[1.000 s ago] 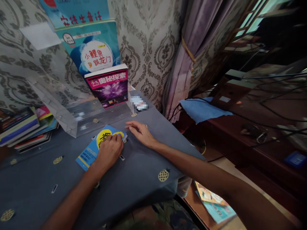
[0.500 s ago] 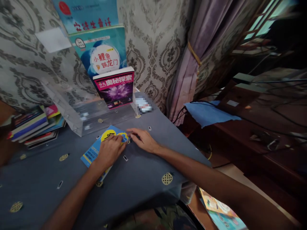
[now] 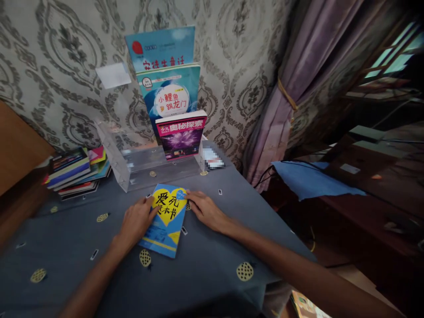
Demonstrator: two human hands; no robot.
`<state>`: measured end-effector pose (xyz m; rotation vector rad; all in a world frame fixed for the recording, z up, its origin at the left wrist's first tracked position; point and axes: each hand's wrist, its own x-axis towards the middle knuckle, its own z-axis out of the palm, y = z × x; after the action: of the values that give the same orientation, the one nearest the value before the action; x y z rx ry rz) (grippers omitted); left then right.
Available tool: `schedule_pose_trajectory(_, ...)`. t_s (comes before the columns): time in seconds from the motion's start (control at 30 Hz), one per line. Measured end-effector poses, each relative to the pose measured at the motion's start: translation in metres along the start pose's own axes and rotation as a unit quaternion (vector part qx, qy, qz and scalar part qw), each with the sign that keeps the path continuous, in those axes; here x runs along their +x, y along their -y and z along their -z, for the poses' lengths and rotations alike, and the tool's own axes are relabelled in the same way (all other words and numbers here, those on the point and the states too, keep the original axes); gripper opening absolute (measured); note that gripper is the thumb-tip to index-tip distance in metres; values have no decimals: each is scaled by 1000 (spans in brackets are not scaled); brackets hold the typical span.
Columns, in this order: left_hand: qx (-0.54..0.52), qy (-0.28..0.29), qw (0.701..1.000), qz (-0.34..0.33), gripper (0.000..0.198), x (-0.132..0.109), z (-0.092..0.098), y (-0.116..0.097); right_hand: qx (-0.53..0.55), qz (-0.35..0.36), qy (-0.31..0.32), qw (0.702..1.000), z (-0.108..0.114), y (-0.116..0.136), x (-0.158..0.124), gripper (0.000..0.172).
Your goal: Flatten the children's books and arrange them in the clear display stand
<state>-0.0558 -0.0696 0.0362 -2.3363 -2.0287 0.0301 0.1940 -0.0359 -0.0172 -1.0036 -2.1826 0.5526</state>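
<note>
A blue book with a yellow heart on its cover (image 3: pixel 167 218) lies flat on the blue-grey tablecloth (image 3: pixel 205 265). My left hand (image 3: pixel 135 221) rests on the book's left edge, fingers curled against it. At the book's upper right corner my right hand (image 3: pixel 205 210) touches it with fingers stretched out. Behind stands a clear acrylic book stand (image 3: pixel 139 163) with three books upright in tiers: a pink and purple one (image 3: pixel 181 139) in front, a teal one (image 3: pixel 170 95) above, a blue one (image 3: pixel 160 46) on top.
A stack of books (image 3: pixel 74 170) lies at the left against the patterned wall. A purple curtain (image 3: pixel 291 84) hangs at the right. Beyond the table's right edge stands a dark wooden desk with a blue cloth (image 3: pixel 308 181) and cables. More books lie on the floor (image 3: pixel 308 307).
My left hand has slid off the cover to the book's left edge, so the yellow heart now shows. The book has turned more upright. The camera has shifted, showing more wall at the left.
</note>
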Motion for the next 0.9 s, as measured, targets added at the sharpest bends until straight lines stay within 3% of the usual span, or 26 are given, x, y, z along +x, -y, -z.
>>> schedule_pose_trajectory(0.37,-101,-15,995,-2,32,23,-9,-23,-2,-31,-14,999,2,-45,50,31)
schedule_pose_trajectory(0.6,-75,-28,997,-15,28,35,-11,-22,-33,-2,-21,999,2,-55,59,32)
schedule_pose_trajectory(0.73,-41,-88,994,-41,28,47,-19,-17,-56,-10,-19,998,3,-53,57,34)
schedule_pose_trajectory(0.9,-92,-152,979,-100,33,61,-40,-6,-69,-18,-24,997,5,-53,56,34)
